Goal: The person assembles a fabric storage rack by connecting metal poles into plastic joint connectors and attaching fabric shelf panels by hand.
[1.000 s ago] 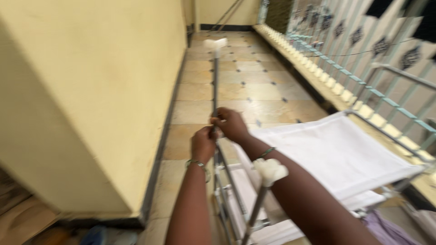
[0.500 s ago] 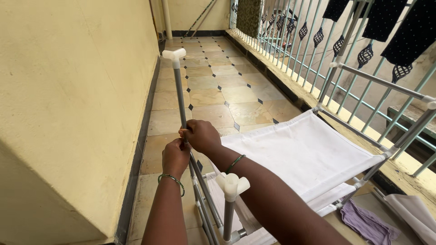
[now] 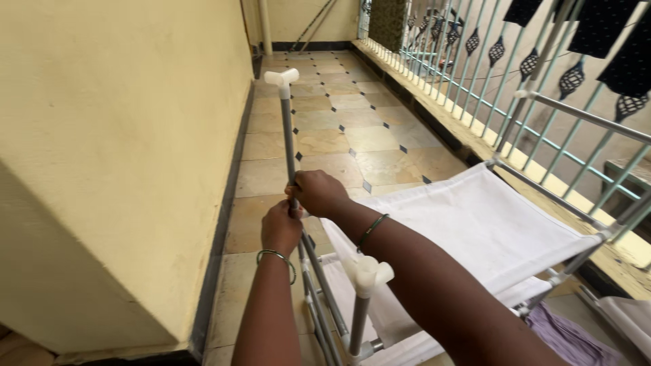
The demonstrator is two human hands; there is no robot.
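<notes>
Left hand [image 3: 281, 229] curling shut round thin grey metal rack pole [image 3: 288, 139], fist closed, thin metal bangle [image 3: 276, 257] sitting on wrist. Right hand [image 3: 319, 192] gripping same pole just above left, fingers wrapped tight, knuckles up, green bangle [image 3: 372, 229] circling forearm. Both hands touching each other along pole. Pole standing near upright, smooth and matte, topped by white plastic three-way connector [image 3: 281, 76]. Second short grey pole with white plastic connector [image 3: 369, 274] standing under right forearm. White woven fabric shelf [image 3: 485, 227] stretching taut and flat on grey tube frame, right of hands. Glossy beige floor tiles [image 3: 339, 139] with small dark diamond insets running ahead. Matte yellow plastered wall [image 3: 122, 156] at left, pale green metal railing [image 3: 542, 102] at right.
</notes>
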